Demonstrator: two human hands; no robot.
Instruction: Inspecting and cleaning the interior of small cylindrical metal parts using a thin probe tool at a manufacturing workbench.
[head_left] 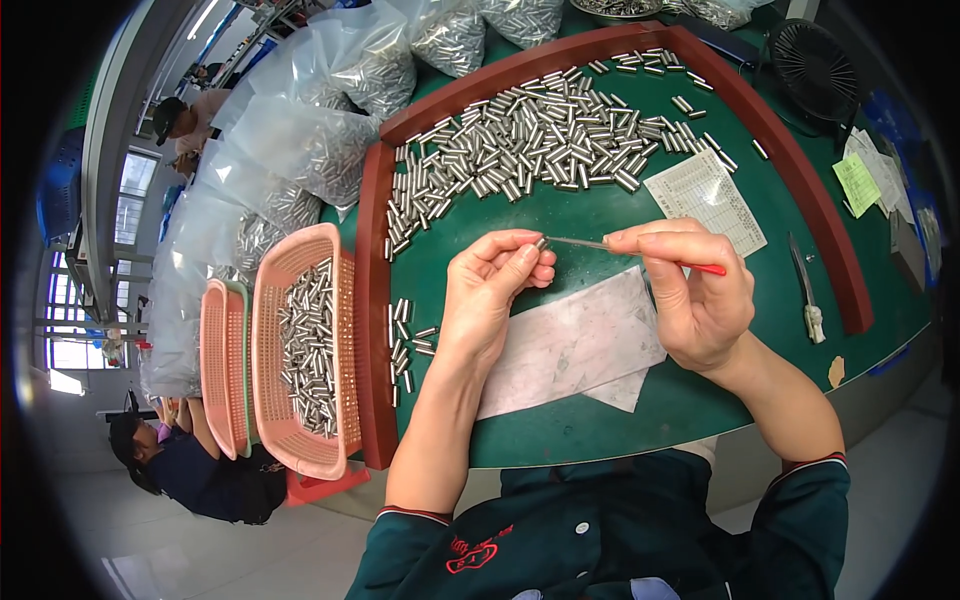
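My left hand [497,285] pinches a small metal cylinder [541,243] between thumb and fingertips above the green table. In my right hand [697,290] is a thin metal tool with a red handle [577,242], held much like a pen. Its slim shaft points left, and the tip is at or very near the cylinder's end; contact is too small to tell. Under my hands lies a smudged whitish sheet [570,345]. Beyond them spreads a heap of similar metal cylinders [530,135], with several more [401,345] left of my left forearm.
A dark red wooden frame [378,300] borders the table. Outside it at left stand a pink basket [348,345] of cylinders and filled plastic bags [300,150]. Tweezers-like tool [803,285], printed paper [705,200] and black fan [812,70] are at right. Two people are at left.
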